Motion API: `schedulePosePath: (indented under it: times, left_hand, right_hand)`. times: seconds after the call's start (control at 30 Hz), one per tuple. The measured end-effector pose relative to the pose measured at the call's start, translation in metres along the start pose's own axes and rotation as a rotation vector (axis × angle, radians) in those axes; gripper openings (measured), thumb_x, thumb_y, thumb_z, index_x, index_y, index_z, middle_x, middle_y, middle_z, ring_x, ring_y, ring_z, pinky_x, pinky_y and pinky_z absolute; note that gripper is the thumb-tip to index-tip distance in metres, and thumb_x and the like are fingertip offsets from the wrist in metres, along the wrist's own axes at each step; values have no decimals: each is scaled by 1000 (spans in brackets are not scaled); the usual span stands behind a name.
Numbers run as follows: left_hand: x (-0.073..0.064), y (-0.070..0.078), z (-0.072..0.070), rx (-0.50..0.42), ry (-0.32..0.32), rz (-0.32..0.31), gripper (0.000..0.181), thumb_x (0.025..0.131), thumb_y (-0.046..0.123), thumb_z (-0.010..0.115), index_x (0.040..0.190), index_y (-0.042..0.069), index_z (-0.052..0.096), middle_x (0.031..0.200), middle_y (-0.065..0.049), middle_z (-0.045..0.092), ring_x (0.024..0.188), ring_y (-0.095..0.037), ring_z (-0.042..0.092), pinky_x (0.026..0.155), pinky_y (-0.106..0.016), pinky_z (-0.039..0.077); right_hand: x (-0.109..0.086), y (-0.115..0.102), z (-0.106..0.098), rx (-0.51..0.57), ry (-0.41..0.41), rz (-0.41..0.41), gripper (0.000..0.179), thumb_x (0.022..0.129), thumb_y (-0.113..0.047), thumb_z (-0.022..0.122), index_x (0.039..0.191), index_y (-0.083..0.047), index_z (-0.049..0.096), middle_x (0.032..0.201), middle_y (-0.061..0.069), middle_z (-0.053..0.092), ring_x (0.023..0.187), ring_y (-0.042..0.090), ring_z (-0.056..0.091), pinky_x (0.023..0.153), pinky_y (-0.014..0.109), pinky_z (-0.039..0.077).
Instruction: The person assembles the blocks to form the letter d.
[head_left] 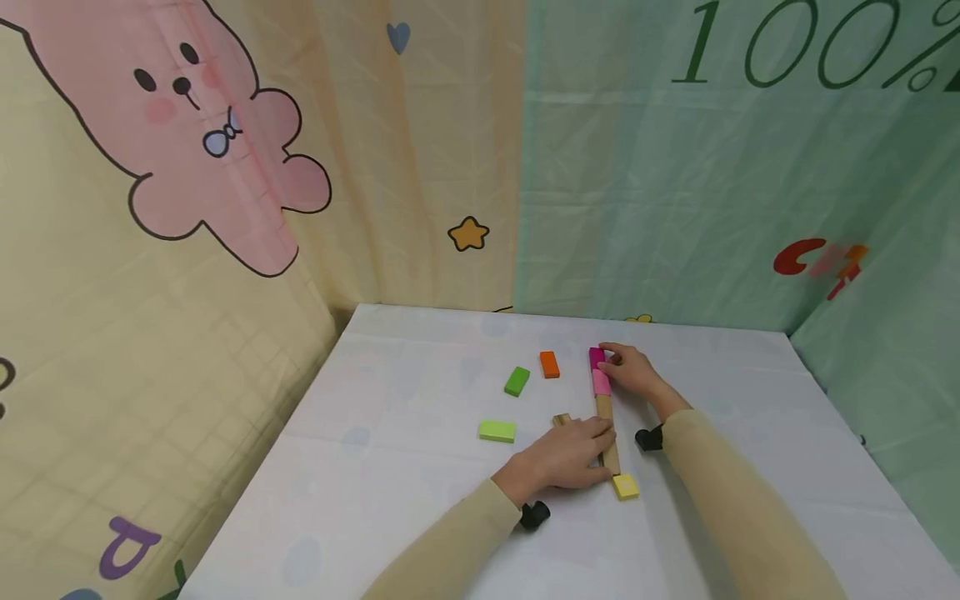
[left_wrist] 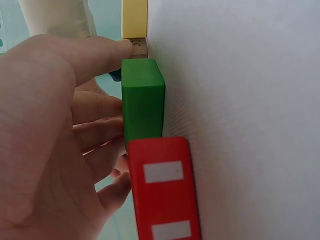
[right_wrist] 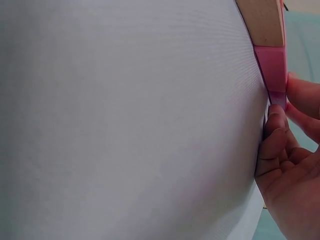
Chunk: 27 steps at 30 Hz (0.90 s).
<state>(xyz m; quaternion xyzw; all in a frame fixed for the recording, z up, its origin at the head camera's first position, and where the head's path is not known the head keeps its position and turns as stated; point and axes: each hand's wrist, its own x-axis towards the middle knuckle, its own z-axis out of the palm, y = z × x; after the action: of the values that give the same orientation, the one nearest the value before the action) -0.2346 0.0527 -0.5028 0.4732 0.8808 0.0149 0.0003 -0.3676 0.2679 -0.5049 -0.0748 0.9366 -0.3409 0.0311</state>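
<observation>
Right hand point(head_left: 633, 370) pinches the magenta block point(head_left: 596, 357), pink block point(head_left: 601, 383) right beside that grip. Left hand point(head_left: 567, 454) is spread along the wooden strip point(head_left: 604, 405), yellow block point(head_left: 626, 487) by its thumb. Probably light, stiff, bit slick imo; I'd hold the long sides.

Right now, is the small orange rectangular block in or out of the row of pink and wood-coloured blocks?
Out. The head view shows the orange block lying apart, with white tabletop between it and the row.
</observation>
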Motion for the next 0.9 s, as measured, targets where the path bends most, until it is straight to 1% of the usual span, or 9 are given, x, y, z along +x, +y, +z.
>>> schedulePosePath:
  times: [0.1,0.17,0.3,0.4,0.53,0.67,0.73,0.8,0.9]
  left_hand:
    - [-2,0,-1,12,3,3,63,102,53,50,153,17,46,159,3,33,146,-8,27,118,-33,27]
    - [-3,0,-3,8,8,4,62,102,54,50,152,17,47,158,3,35,145,-8,30,117,-35,28]
    - [-3,-1,-9,-17,36,3,59,101,53,52,149,19,51,152,3,41,137,-10,39,115,-31,31]
    - [-1,-4,-13,-48,39,-17,56,101,51,53,149,21,51,151,3,43,138,-11,39,114,-27,31]
    - [-1,-8,-19,-103,12,-43,56,101,48,55,150,22,50,154,2,43,145,-14,33,115,-27,30]
    - [-3,-14,-24,-133,9,-57,55,101,47,56,150,22,50,154,2,44,144,-15,35,112,-28,35]
    - [-5,-19,-26,-145,11,-64,54,102,47,56,150,22,50,154,3,45,143,-13,37,110,-28,38]
    - [-8,-25,-27,-166,12,-79,53,102,45,55,150,23,50,152,4,46,141,-12,39,108,-28,41]
    - [-11,-33,-30,-216,7,-110,51,102,42,57,149,23,51,150,4,48,138,-12,42,105,-29,44]
  right_hand:
    - [-2,0,1,17,-3,-6,50,102,-18,61,146,0,47,104,20,61,93,32,56,84,46,48]
    - [-3,0,0,30,-15,3,51,103,-20,60,148,0,45,107,21,61,94,32,56,86,46,49]
    - [-5,0,-3,88,-52,60,57,104,-27,58,153,-4,38,120,24,58,100,32,57,89,46,51]
    - [-5,3,-9,145,-75,106,61,103,-29,58,154,-5,35,127,25,56,102,32,58,90,44,53]
    - [-7,4,-13,195,-87,141,63,102,-29,60,154,-4,34,131,26,55,104,33,58,92,44,53]
    - [-16,1,-17,195,-93,129,63,102,-25,60,154,-2,33,133,28,53,107,33,59,91,44,54]
    - [-22,-1,-17,191,-91,106,62,102,-22,61,153,-1,35,132,28,53,107,34,59,87,42,55]
    - [-28,-3,-18,191,-94,77,61,101,-19,61,153,1,35,132,30,52,109,36,58,83,41,56]
    - [-36,-4,-16,170,-101,48,61,100,-19,62,152,1,36,134,31,52,115,41,55,83,42,57]
